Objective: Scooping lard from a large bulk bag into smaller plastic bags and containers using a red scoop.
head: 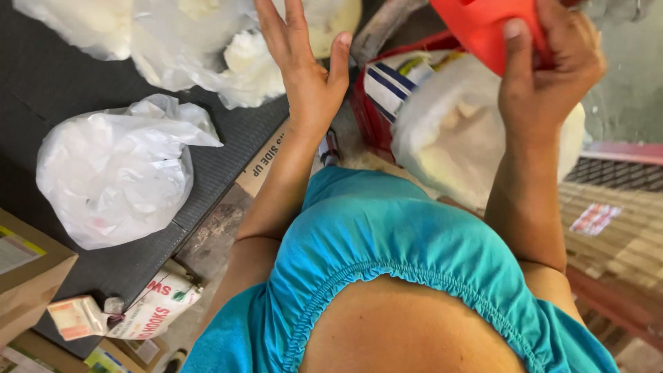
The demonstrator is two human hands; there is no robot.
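My left hand [304, 62] is raised with its fingers spread, palm toward me, holding nothing; it hovers in front of a clear plastic bag of white lumps [228, 55]. My right hand [549, 65] grips a red plastic scoop-like piece [483, 27] at the top right, thumb pressed on its face. Just below that hand sits a clear bag of pale chunks [449, 131], resting in a red basket [369, 117] beside a striped sack [390, 79].
A knotted white plastic bag [117, 173] lies on a dark corrugated surface [48, 83] at left. Cardboard boxes [27, 276] and small printed packets [145, 311] crowd the lower left. A woven mat [621, 228] lies at right.
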